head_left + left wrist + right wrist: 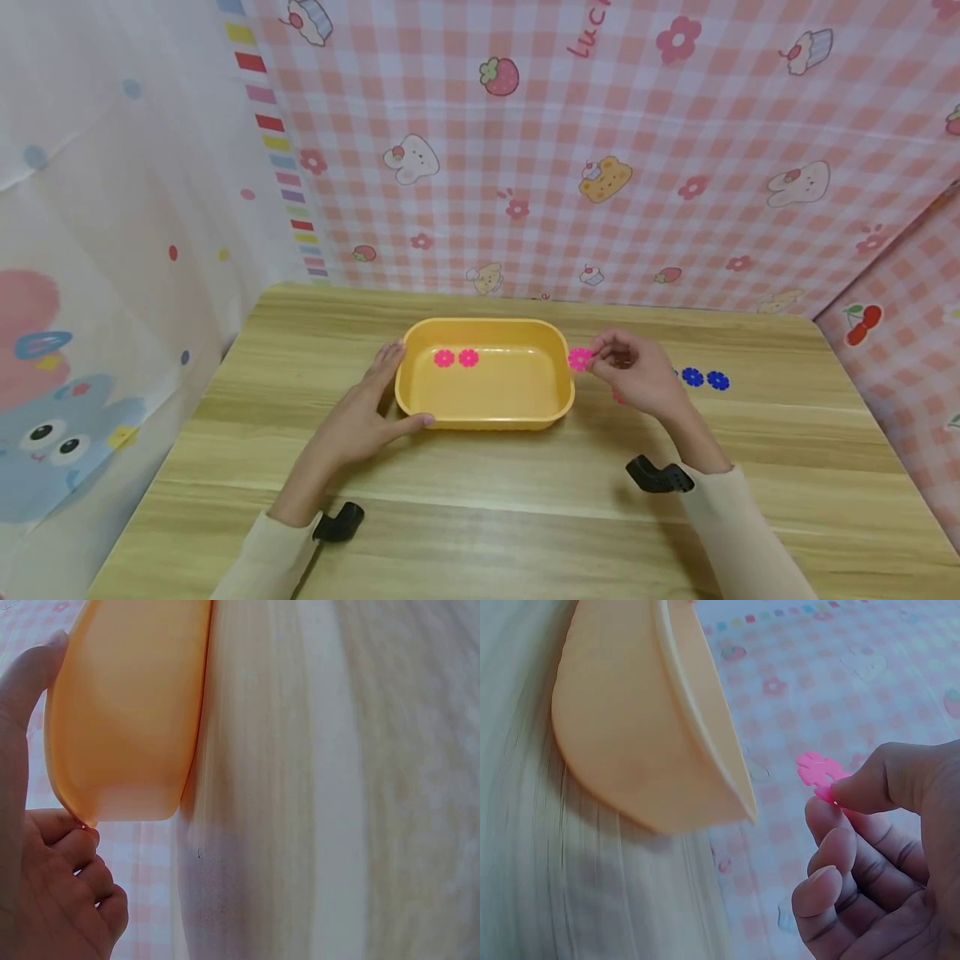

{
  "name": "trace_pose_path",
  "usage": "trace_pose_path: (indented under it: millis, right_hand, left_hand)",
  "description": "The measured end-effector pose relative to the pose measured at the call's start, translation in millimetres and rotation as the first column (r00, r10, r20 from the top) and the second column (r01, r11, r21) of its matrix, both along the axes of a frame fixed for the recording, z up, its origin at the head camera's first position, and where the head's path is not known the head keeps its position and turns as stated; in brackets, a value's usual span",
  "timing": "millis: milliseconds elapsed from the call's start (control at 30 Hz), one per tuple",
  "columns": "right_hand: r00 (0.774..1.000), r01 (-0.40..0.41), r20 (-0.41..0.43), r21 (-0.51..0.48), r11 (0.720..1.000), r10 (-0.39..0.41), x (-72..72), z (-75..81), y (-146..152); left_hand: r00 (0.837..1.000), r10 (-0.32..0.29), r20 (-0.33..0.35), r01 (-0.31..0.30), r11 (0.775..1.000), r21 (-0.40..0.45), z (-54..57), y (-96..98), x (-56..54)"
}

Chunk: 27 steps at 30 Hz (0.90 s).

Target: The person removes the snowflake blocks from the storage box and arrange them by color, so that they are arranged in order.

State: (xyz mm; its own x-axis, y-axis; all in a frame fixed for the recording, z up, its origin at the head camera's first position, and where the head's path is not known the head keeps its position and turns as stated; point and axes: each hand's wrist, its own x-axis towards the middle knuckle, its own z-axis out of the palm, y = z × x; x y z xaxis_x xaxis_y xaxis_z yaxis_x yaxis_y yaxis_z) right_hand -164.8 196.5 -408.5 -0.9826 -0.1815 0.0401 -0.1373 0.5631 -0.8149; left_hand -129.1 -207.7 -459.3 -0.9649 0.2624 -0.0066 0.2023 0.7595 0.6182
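A yellow plastic basin [487, 398] stands on the table with two pink snowflake-shaped plastic discs [468, 358] inside, near its far wall. My left hand [360, 429] holds the basin's left end, thumb at the near rim and fingers along the side; the left wrist view shows the fingers bent against the rim of the basin [127, 712]. Just outside the right rim, my right hand [637, 373] pinches another pink snowflake disc [580, 359] between thumb and forefinger. That disc [817, 769] shows plainly in the right wrist view, apart from the basin wall.
Right of my right hand lie blue snowflake discs [705, 379] in a row, one partly covered by the hand. A pinkish-red piece [618, 397] peeks out below the hand, mostly hidden. Behind the wooden table [480, 517] hangs a pink checked cloth [465, 208].
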Motion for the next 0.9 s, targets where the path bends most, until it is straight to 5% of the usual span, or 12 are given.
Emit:
trace_pose_path:
  millis: [900]
  right_hand:
    - [0.977, 0.212, -0.020, 0.145, 0.966, -0.211, 29.1, -42.0, 102.1]
  left_hand:
    - [1.000, 0.003, 0.000, -0.003, 1.000, -0.002, 0.5, 0.6, -0.1]
